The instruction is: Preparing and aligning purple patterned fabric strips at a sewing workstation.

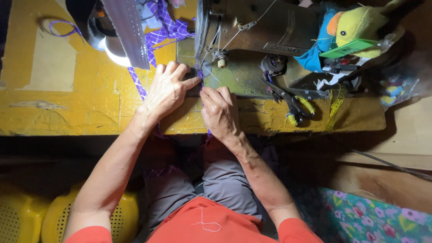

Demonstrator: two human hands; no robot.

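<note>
Head view: yellow worktable [67, 112] filling the upper half of the frame, with a sewing machine [265, 31] at upper centre. Left hand [167, 90] lying flat, fingers spread, pressing purple checked fabric [168, 27] against the machine bed just left of the needle area. Right hand [220, 110] resting just beside it, fingers curled and pinching the fabric edge. Scissors [292, 99] lying right of centre; a yellow plush toy [360, 27] sitting at upper right
</note>
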